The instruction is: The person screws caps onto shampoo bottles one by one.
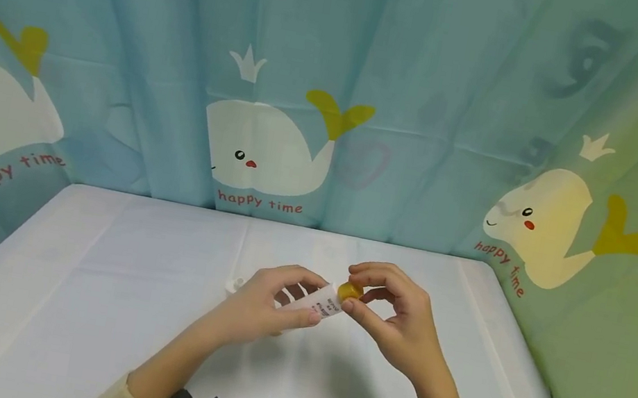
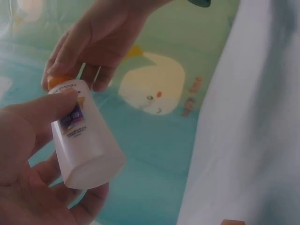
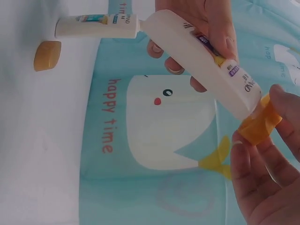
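Observation:
A white plastic bottle (image 1: pixel 325 303) with a printed label is held in the air, tilted, above the table. My left hand (image 1: pixel 266 306) grips its body, thumb across the label side and fingers beneath. At its neck sits an orange-yellow cap (image 3: pixel 259 124), which my right hand (image 1: pixel 404 312) pinches between thumb and fingertips. In the right wrist view the cap stands slightly askew to the bottle's shoulder; whether it is loose I cannot tell. The bottle's flat base faces the left wrist view.
A second white bottle (image 3: pixel 96 26) without a cap stands on the white table (image 1: pixel 118 299), and a loose orange-yellow cap (image 3: pixel 48 56) lies beside it. Both are mostly hidden behind my left hand in the head view. A whale-print curtain (image 1: pixel 436 106) hangs behind the table.

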A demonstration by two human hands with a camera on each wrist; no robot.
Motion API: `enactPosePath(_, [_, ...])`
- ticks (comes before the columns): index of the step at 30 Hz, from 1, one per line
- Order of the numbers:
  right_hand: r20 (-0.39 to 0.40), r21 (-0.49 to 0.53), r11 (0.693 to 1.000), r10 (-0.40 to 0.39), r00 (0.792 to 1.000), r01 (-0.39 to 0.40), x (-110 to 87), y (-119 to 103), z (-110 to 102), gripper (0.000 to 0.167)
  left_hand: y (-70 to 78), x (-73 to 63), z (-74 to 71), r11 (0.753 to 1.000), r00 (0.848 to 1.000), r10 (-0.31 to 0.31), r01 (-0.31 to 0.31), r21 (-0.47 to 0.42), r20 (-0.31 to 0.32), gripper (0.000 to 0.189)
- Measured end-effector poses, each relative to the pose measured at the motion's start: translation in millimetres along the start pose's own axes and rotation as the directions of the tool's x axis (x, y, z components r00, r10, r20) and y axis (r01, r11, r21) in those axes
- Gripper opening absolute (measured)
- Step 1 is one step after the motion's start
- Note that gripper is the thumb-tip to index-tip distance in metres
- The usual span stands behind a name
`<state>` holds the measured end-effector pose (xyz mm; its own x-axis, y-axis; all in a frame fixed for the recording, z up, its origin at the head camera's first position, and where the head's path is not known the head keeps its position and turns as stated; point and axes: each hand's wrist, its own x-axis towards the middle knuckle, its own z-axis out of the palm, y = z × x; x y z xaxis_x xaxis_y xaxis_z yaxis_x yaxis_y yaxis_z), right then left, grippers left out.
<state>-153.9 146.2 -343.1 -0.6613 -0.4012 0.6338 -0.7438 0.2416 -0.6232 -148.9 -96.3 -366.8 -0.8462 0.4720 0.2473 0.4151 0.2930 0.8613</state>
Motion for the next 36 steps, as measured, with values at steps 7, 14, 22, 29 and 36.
enactPosePath(7, [-0.005,-0.021,0.999,-0.024,1.0,0.024,-0.2,0.2,0.3,0.032,3.4,-1.0,-0.8,1.0,1.0,-0.009,0.009,0.011,-0.009,0.035])
enactPosePath(14, [0.006,-0.021,1.0,-0.014,1.0,0.014,-0.8,-0.8,0.1,0.038,1.8,-0.9,-2.8,1.0,0.999,0.001,0.0,0.021,-0.037,0.035])
enactPosePath(22, [0.029,-0.012,0.999,-0.043,0.999,0.043,-0.6,-0.8,-0.5,0.042,3.2,-1.9,-4.1,1.0,0.999,-0.01,0.011,0.013,-0.044,0.036])
enactPosePath(29, [0.03,-0.047,0.999,-0.027,0.999,0.028,-0.4,-1.5,-0.7,0.034,1.7,-1.3,-3.3,1.0,0.999,0.0,0.0,0.01,-0.032,0.035])
enactPosePath(36, [0.017,-0.076,0.997,-0.016,1.0,0.017,0.4,-1.1,-0.4,0.033,-0.1,-0.7,-1.1,1.0,1.0,0.009,-0.009,0.001,-0.018,0.034])
